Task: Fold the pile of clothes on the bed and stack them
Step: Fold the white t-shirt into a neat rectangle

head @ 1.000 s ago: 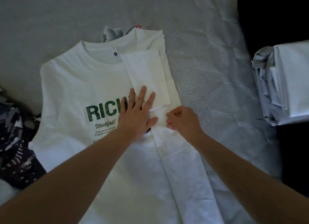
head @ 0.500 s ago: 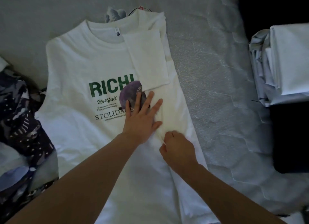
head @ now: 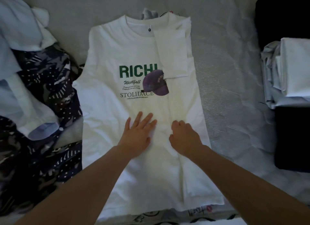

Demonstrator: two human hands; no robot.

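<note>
Already we have the white T-shirt (head: 134,140) spread face up on the bed (head: 226,73), its right side and sleeve turned in over the chest beside the green lettering; the left side is not yet folded, so this garment seems barely half done. Our left hand (head: 135,137) lies flat on the shirt below the print, fingers (head: 144,119) straight and spread, holding nothing; our right hand (head: 184,137) rests just beside it on the folded edge, its fingers curled, though we cannot tell whether they pinch cloth. Right of the shirt sits a stack of folded pale clothes (head: 291,70). Left of the shirt lies the unfolded pile (head: 42,98), soft and rumpled, dark patterned cloth among pale pieces. The shirt looks like smooth, limp cotton.
</note>
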